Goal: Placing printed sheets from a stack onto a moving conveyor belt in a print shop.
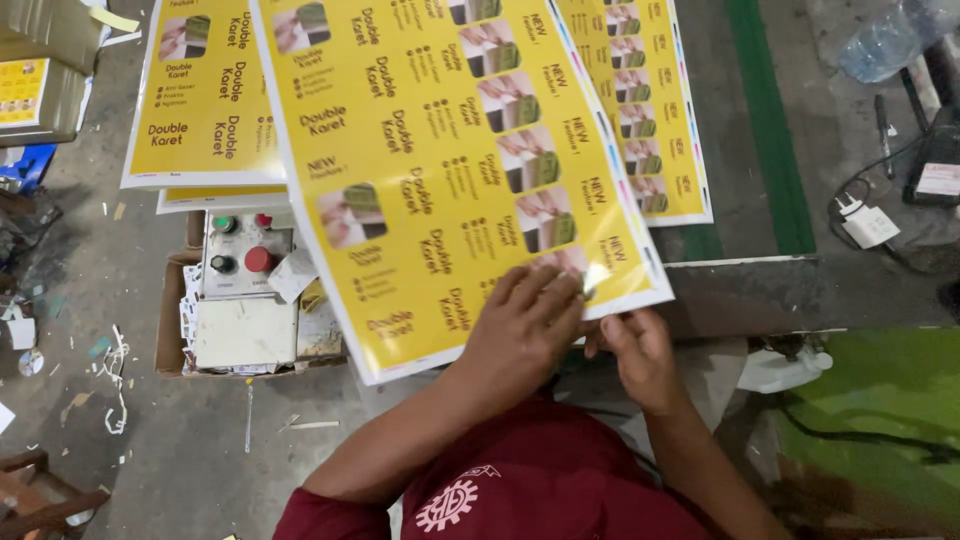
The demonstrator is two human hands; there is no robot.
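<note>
The person's left hand [525, 325] lies flat, fingers spread, on the near corner of a big yellow printed sheet [440, 160], pressing it down. Just beside it the right hand [635, 350] has its grip pinched on that sheet's near edge, thumb and fingers closed on the paper. The sheet lies tilted across the table [745, 290], overhanging its near side. More yellow sheets [205, 100] lie stacked to the left, and another sheet [650, 110] shows on the right. Below the overhang sits a control box [245, 260] with red and green buttons. A white charger [868, 225] rests far right.
</note>
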